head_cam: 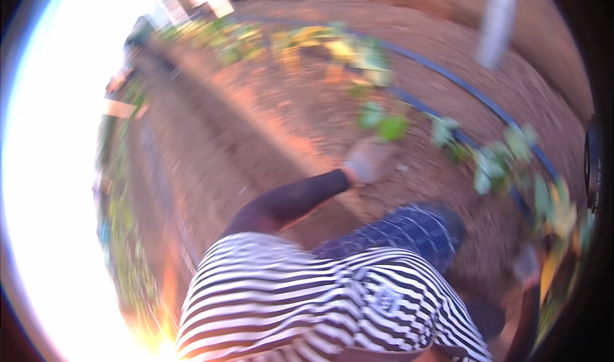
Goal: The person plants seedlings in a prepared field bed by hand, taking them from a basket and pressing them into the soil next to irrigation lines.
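My left hand (370, 163), in what looks like a pale glove below a dark sleeve, reaches low over brown soil. Just beyond its fingers is a bright green leaf (393, 127), with a duller leaf (371, 115) beside it. Blur hides whether the fingers touch or grip anything. At the lower right, my right hand (527, 264) also looks pale-gloved and hangs close to yellowing leaves (551, 266). Its fingers are too smeared to read. My bent knee in blue checked cloth (407, 237) lies between the two hands.
Blue drip hoses (446, 74) run along the bed past a row of green and yellow plants (331, 50). A grey post (499, 24) rises at the upper right. To the left runs a soil furrow (211, 117), with more plants (127, 218) beside strong glare.
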